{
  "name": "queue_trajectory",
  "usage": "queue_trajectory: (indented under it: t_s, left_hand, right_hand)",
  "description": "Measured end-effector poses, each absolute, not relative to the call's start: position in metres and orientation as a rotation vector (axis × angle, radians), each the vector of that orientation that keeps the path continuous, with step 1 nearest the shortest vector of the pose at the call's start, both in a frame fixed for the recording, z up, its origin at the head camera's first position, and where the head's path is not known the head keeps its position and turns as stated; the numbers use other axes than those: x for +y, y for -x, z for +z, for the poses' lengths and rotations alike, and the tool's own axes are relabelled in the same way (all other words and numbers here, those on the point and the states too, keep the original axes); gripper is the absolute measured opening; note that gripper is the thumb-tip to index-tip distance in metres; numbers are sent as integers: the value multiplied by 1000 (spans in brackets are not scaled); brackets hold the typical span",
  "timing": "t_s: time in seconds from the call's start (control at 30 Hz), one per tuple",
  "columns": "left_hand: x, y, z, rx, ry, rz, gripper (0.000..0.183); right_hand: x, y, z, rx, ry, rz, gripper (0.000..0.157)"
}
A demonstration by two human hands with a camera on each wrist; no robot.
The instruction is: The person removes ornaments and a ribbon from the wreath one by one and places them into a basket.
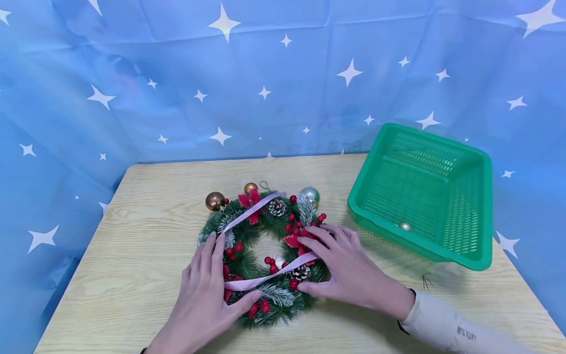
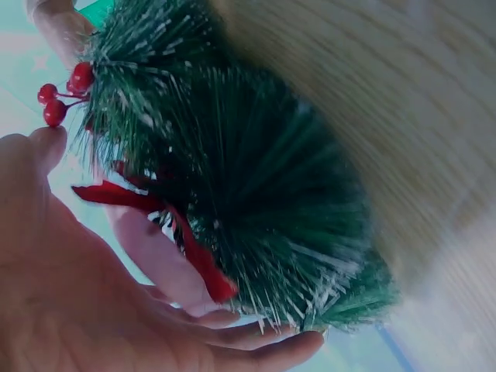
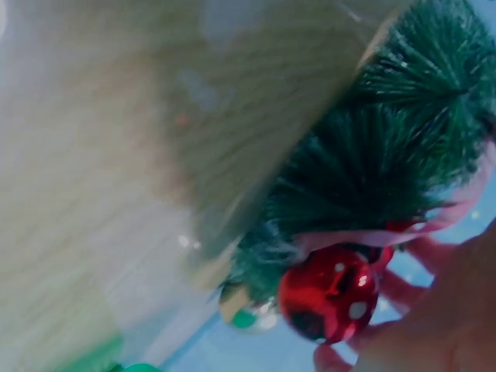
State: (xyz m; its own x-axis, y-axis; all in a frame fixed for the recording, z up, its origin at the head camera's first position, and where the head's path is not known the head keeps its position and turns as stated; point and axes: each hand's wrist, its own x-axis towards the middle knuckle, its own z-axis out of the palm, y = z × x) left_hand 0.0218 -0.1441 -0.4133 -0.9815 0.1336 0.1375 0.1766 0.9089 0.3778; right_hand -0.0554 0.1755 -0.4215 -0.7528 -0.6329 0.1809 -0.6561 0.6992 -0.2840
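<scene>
Green, bristly and probably light, the wreath [image 1: 265, 255] is being pressed by the flat left hand [image 1: 205, 290] and right hand [image 1: 349, 268], with fragile baubles beyond the fingertips, so its firm ring is judged the better hold.

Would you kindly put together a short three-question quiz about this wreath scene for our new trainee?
1. True or false: both hands rest on the wreath.
2. What lies inside the green basket? A) a pine cone B) a small shiny ball C) a red berry
3. Fill in: the pink ribbon crosses the wreath, and its lower stretch runs between the left hand and the ____ hand.

Key
1. True: the left hand lies on the wreath's near left part, the right hand on its right part.
2. B: a small ball sits on the basket floor.
3. right
</scene>
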Motion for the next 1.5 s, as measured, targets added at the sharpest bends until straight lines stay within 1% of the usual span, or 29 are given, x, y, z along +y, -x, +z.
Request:
queue_trajectory:
  t_s: [0.3, 0.5, 0.77, 0.87, 1.1, 1.27, 1.5]
  left_hand:
    - [-142, -19, -415, -2959, 287, -599, 132]
    - [-144, -18, -417, -3005, 300, -629, 136]
    - [-151, -12, -417, -3010, 404, -677, 129]
    - [-154, -9, -417, -3007, 443, -682, 128]
    - [-158, -3, -419, -2975, 500, -679, 127]
    - [-158, -3, -418, -2978, 474, -691, 128]
    - [-157, -4, -417, -2949, 454, -708, 131]
  right_hand:
    - [170, 38, -424, -2806, -1010, 482, 94]
    - [176, 40, -421, -2827, -1018, 549, 96]
    - [199, 48, -417, -2832, -950, 705, 94]
    - [208, 49, -419, -2841, -881, 772, 87]
    - [219, 49, -426, -2824, -747, 857, 63]
    - [221, 49, -429, -2760, -777, 909, 55]
    - [222, 49, -430, -2703, -818, 990, 50]
